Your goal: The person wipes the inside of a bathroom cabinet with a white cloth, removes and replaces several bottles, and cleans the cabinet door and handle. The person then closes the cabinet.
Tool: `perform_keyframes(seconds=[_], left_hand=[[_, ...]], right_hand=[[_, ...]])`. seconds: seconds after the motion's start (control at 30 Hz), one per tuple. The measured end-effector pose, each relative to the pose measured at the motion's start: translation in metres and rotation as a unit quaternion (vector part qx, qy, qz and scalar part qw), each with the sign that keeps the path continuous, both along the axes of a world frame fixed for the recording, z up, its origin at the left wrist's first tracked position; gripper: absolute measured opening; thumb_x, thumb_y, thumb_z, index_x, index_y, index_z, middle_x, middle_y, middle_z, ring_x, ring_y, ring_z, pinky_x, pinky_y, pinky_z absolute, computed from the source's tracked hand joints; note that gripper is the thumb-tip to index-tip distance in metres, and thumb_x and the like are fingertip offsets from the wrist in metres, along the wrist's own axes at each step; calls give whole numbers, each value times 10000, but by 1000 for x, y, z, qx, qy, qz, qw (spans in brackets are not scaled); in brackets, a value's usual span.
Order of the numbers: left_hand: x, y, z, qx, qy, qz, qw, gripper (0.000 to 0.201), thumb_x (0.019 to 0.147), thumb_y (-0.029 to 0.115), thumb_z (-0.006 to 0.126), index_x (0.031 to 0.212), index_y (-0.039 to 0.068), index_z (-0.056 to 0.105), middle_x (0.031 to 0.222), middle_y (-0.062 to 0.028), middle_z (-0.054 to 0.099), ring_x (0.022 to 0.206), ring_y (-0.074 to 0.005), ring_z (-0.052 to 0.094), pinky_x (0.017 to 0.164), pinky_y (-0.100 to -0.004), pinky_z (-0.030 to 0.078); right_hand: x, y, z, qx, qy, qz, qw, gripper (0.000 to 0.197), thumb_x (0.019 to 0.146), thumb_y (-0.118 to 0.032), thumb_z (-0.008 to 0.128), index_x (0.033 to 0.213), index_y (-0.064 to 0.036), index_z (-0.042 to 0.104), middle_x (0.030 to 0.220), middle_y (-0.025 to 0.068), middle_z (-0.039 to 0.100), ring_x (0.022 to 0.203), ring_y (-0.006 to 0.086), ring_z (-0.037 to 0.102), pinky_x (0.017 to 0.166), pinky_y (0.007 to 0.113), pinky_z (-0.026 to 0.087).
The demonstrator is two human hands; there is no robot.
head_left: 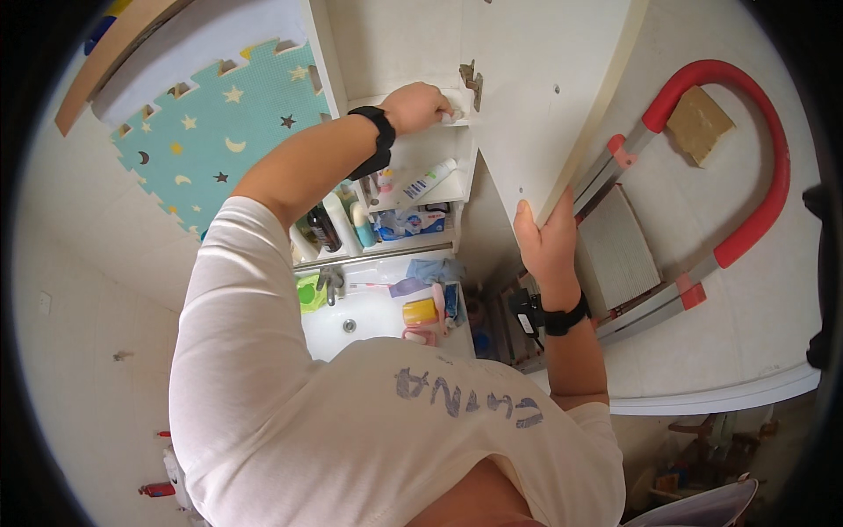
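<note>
While the right hand (pixel 546 244) grips a door (pixel 549 105) slanting lengthwise up-right, the left hand (pixel 416 107) curls, contents unclear.

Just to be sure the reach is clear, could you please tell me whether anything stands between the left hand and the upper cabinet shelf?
Nothing visible does: the left hand is at the upper cabinet shelf, and the right hand holds the open cabinet door to the right.

L hand (pixel 417 107) in cab. (pixel 399 44), R hand (pixel 546 241) gripping open door (pixel 549 97).
</note>
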State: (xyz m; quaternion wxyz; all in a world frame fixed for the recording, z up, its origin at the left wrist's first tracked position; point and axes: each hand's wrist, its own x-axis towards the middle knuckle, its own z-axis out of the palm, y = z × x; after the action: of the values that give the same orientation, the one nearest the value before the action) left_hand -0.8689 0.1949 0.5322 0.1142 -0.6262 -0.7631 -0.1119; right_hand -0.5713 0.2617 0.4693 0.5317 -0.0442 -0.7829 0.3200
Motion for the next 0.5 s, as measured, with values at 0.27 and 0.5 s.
perform_keyframes(seconds=[0.27, 0.5], left_hand=[[-4, 40, -7, 43, 15, -10, 999, 249, 806, 181, 581, 999, 177, 738, 935, -109, 703, 876, -328, 647, 789, -422, 524], [-7, 28, 0, -11, 23, -31, 999, 282, 797, 135, 566, 1028, 124, 727, 1008, -145, 685, 928, -340, 635, 854, -404, 505]], right_hand=[[0, 2, -4, -1, 1, 5, 1000, 374, 811, -101, 621, 1138, 39, 507, 945, 229, 626, 843, 407, 617, 737, 430, 494], [2, 1, -1, -10, -7, -1, 1000, 382, 811, -107, 624, 1147, 34, 508, 912, 227, 635, 825, 409, 622, 717, 432, 497]])
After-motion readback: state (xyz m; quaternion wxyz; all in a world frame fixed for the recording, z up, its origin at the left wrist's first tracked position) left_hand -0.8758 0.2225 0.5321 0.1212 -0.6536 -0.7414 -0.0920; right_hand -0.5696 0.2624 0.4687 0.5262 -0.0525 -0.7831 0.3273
